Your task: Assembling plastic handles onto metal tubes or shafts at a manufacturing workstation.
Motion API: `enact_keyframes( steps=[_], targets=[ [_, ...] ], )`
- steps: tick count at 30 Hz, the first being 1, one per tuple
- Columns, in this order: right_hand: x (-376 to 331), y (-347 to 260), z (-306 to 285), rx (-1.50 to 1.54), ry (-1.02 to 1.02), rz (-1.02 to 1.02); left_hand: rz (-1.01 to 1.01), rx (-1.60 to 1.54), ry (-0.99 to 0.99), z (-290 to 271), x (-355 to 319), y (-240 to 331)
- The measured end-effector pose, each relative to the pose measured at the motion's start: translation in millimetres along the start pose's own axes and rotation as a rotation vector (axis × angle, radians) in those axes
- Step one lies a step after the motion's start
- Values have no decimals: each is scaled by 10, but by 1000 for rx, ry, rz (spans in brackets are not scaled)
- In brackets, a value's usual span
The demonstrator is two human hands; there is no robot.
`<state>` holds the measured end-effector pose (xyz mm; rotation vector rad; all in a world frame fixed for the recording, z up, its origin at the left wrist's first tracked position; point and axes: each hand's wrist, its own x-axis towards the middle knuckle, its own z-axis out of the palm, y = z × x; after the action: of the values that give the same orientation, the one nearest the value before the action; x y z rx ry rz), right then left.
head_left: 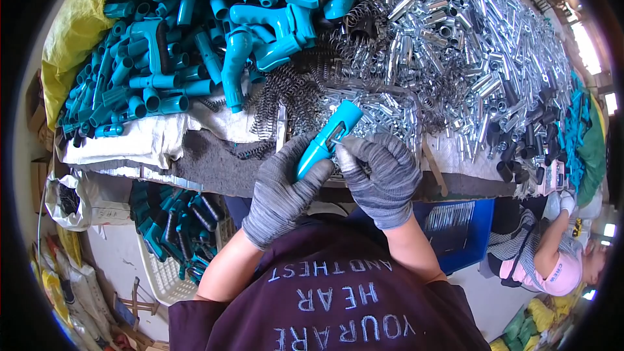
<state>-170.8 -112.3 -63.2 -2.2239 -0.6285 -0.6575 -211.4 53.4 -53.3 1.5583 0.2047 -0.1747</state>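
Observation:
My left hand, in a grey knitted glove, is closed round a teal plastic tube part with a slot in its side. The tube tilts up and to the right above the near edge of the bench. At its slotted side, the gloved fingers of my right hand are pinched together. Whatever lies between those fingertips is too small to make out. Just beyond the tube is a heap of small shiny metal pins, with dark coil springs to its left.
Teal plastic handles are heaped at the far left, metal tubes and rods at the far right. Below the bench stand a white basket of teal parts and a blue crate. Another person sits at right.

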Motion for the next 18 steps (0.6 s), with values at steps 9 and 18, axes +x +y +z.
enact_keyframes(
  steps=[9,18],
  targets=[
    [234,101,-398,473,58,480,339,544,-51,-106,-1,42],
    [337,55,-635,298,-393,116,1269,1522,-108,-425,-2,103]
  ],
)
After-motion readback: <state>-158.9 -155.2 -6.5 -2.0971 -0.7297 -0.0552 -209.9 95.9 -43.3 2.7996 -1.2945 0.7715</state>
